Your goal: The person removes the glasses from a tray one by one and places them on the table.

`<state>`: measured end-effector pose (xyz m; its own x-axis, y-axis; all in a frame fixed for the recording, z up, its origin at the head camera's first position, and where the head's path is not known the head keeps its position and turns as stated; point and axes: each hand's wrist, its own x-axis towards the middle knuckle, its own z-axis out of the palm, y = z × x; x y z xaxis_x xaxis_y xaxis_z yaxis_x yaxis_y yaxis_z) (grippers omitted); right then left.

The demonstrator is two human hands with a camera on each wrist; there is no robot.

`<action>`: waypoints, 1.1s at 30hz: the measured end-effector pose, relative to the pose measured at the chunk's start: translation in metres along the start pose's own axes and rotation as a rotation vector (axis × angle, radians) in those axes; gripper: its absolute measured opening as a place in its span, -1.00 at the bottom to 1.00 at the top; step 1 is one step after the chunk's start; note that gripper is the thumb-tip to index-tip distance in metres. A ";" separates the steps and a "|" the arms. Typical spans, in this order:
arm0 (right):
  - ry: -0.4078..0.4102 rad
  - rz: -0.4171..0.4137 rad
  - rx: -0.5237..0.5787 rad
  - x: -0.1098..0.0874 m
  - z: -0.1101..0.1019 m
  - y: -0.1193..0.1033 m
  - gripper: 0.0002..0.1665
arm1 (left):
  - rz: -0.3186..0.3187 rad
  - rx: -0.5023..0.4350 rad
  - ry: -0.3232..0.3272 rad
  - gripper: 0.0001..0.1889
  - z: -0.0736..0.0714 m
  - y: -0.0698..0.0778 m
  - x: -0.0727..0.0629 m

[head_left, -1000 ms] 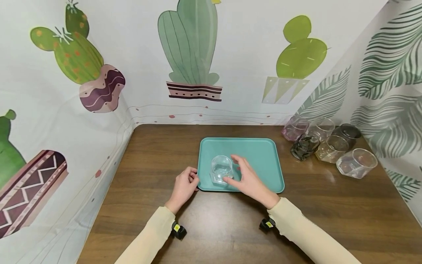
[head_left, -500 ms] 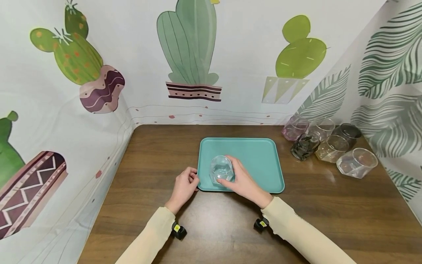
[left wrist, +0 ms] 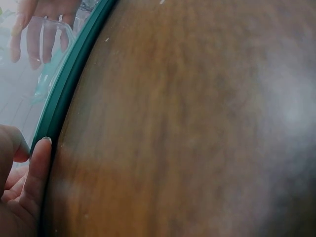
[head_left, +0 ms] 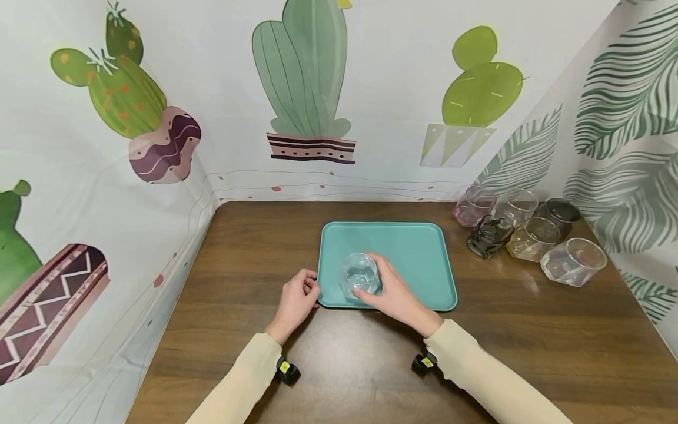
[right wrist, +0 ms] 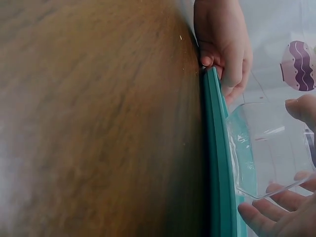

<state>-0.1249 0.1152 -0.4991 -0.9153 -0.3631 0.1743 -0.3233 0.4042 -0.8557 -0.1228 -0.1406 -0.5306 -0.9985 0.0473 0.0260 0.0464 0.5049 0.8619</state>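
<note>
A clear drinking glass [head_left: 356, 277] with a faceted base is over the near left part of the teal tray [head_left: 408, 253]. Thumb and fingers of my right hand [head_left: 394, 297] grip its right side; in the right wrist view the glass [right wrist: 271, 148] is upright relative to the tray. Whether its base touches the tray I cannot tell. At the tray's near left corner, my left hand [head_left: 298, 297] holds the rim between thumb and fingers. In the left wrist view a fingertip [left wrist: 42, 153] presses the tray's outer edge [left wrist: 61, 98].
Several other glasses cluster at the back right of the wooden table [head_left: 360, 365]: a pink one [head_left: 468, 212], a dark patterned one [head_left: 488, 238], an amber one [head_left: 529, 241] and a clear one [head_left: 567, 268] among them. A printed cloth wall [head_left: 392, 88] stands behind.
My right hand has moved left from beside the glass and taken hold of it. The glass has since shifted slightly right and nearer. My left hand stays at the tray corner.
</note>
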 end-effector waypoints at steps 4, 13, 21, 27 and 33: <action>-0.002 0.000 0.001 -0.004 -0.006 0.002 -0.06 | -0.004 -0.001 -0.002 -0.79 0.000 0.002 0.000; 0.028 0.009 -0.022 -0.015 -0.021 0.007 -0.05 | 0.001 -0.001 0.006 -0.80 0.000 0.002 0.001; 0.076 0.012 -0.053 -0.025 -0.035 0.014 -0.05 | 0.014 0.006 -0.005 -0.79 0.000 0.001 0.000; 0.102 0.024 -0.072 -0.032 -0.047 0.017 -0.05 | -0.004 -0.005 -0.010 -0.79 0.001 0.000 0.001; 0.124 0.046 -0.096 -0.037 -0.063 0.021 -0.06 | -0.003 -0.009 -0.009 -0.79 0.000 0.000 0.001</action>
<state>-0.1131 0.1897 -0.4927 -0.9504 -0.2386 0.1997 -0.2963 0.4984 -0.8148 -0.1238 -0.1405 -0.5312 -0.9984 0.0536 0.0189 0.0431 0.4970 0.8667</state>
